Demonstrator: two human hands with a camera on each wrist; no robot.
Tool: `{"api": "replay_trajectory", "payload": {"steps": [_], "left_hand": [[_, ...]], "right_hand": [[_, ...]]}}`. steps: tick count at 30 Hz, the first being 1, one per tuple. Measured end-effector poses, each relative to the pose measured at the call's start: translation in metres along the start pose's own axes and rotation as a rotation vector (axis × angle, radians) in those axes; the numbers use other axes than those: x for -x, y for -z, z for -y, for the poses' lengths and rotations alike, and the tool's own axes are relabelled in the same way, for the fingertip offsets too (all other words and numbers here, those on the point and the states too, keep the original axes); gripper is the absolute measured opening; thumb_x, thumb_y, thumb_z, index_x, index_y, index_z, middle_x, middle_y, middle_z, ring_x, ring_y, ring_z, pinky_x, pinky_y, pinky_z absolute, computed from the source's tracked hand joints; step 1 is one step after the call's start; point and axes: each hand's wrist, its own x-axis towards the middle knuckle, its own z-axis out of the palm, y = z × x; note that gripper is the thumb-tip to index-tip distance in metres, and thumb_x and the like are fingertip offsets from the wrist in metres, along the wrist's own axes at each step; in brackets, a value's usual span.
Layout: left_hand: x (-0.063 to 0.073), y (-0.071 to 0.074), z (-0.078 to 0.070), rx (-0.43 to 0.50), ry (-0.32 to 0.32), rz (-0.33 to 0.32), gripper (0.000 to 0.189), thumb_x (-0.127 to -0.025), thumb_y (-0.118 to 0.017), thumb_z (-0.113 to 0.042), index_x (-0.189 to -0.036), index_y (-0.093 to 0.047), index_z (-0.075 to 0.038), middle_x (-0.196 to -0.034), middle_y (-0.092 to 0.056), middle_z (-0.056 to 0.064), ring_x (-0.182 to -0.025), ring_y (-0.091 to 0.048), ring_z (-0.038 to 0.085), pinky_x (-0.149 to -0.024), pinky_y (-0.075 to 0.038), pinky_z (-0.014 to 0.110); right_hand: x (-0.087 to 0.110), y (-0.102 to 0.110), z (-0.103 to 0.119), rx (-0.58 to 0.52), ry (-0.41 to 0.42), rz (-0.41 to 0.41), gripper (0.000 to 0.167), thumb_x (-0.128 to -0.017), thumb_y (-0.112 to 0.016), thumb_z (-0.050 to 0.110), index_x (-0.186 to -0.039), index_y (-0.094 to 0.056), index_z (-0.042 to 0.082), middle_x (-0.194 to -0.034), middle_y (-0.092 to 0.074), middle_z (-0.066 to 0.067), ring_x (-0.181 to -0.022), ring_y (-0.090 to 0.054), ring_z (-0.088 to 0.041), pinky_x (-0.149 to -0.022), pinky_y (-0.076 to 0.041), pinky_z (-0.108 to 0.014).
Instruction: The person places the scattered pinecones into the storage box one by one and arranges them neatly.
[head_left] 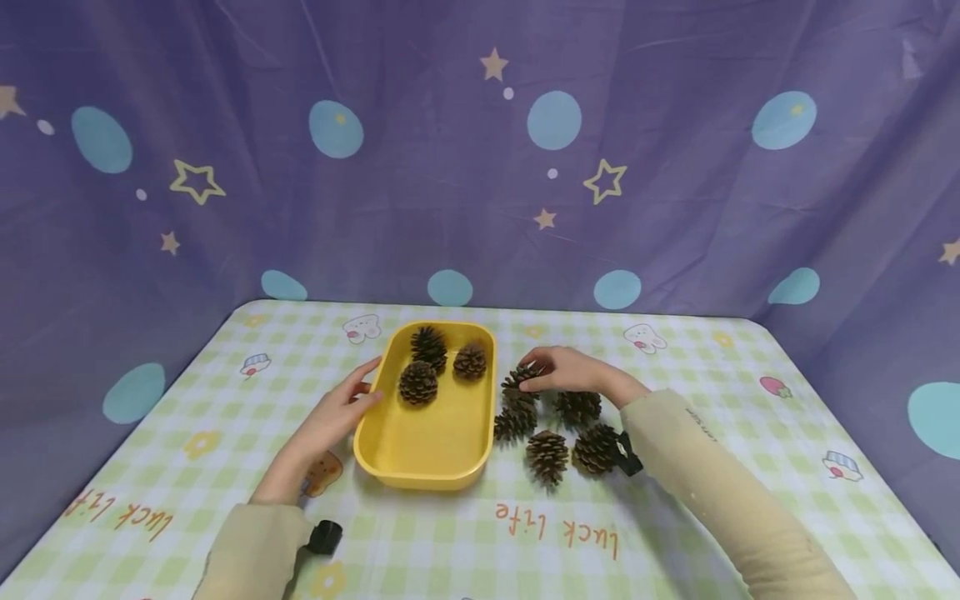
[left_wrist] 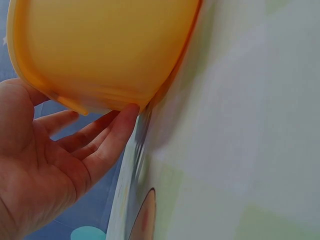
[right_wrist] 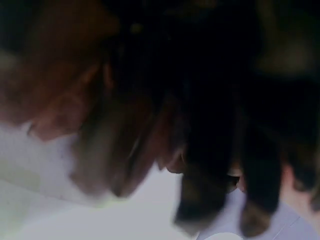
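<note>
Left hand (head_left: 341, 412) on the tray (head_left: 427, 442), right hand (head_left: 566, 371) round a cone (head_left: 516, 380)

Nearest are two pale sleeves: the left sleeve (head_left: 251, 554) comes in from the lower edge, the right sleeve (head_left: 720, 483) slants up from the lower right. Each wrist carries a black block, the left block (head_left: 325, 537) low on the cloth's near side, the right block (head_left: 628, 454) close by the cones. Orange lettering (head_left: 557, 529) runs across the green and white checked cloth (head_left: 420, 550) just in front of the tray and cones.

Beyond the lettering, a front cone (head_left: 547, 458) lies right of the tray, with a right-hand cone (head_left: 596, 450) beside it. Behind these are a rear cone (head_left: 579, 408) and a tray-side cone (head_left: 516, 418), the latter close against the tray's right wall.

The left hand grips the tray's left side, thumb at the rim and fingers against the outer wall. The right hand pinches its cone between thumb and fingers, just right of the tray; whether that cone is off the cloth I cannot tell, as the right wrist view is dark and blurred.

The yellow tray stands left of the loose cones and holds three more, all towards its far end: a middle cone (head_left: 417, 383), a right cone (head_left: 470, 362) and a far cone (head_left: 428, 344).

Past the cloth's far edge hangs a purple curtain (head_left: 450, 233) printed with blue ovals and stars
</note>
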Motion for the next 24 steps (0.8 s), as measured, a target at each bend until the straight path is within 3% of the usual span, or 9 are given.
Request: {"api": "replay_trajectory", "payload": {"steps": [8,17,24], "left_hand": [[0.0006,0.0001,0.0003,-0.007,-0.011,-0.004,0.058,-0.095,-0.045,-0.036,-0.146,-0.020,-0.027,-0.125,-0.049,0.018,-0.098,-0.056,0.024,-0.073,-0.047,0.031],[0.0004,0.0000,-0.0002,0.003,-0.005,-0.003,0.058,-0.095,-0.046,-0.033,-0.146,-0.020,-0.026,-0.125,-0.049,0.018,-0.098,-0.057,0.025,-0.072,-0.047,0.031],[-0.0002,-0.0002,0.0010,0.006,-0.007,-0.004,0.057,-0.095,-0.046,-0.034,-0.146,-0.020,-0.027,-0.125,-0.049,0.018,-0.096,-0.057,0.024,-0.071,-0.048,0.031]], "right_hand": [[-0.0020,-0.0006,-0.0006,-0.007,0.028,-0.019,0.059,-0.078,-0.070,0.038,-0.128,-0.051,0.015,-0.126,-0.050,-0.006,-0.104,-0.055,-0.022,-0.080,-0.047,-0.035],[0.0002,0.0019,0.0026,0.049,0.094,-0.060,0.058,-0.075,-0.074,0.031,-0.125,-0.053,0.011,-0.120,-0.053,-0.004,-0.105,-0.052,-0.024,-0.085,-0.045,-0.037],[0.0018,0.0045,0.0072,0.084,0.126,-0.108,0.053,-0.076,-0.074,0.030,-0.123,-0.054,0.016,-0.122,-0.051,-0.003,-0.106,-0.050,-0.023,-0.087,-0.043,-0.040]]}}
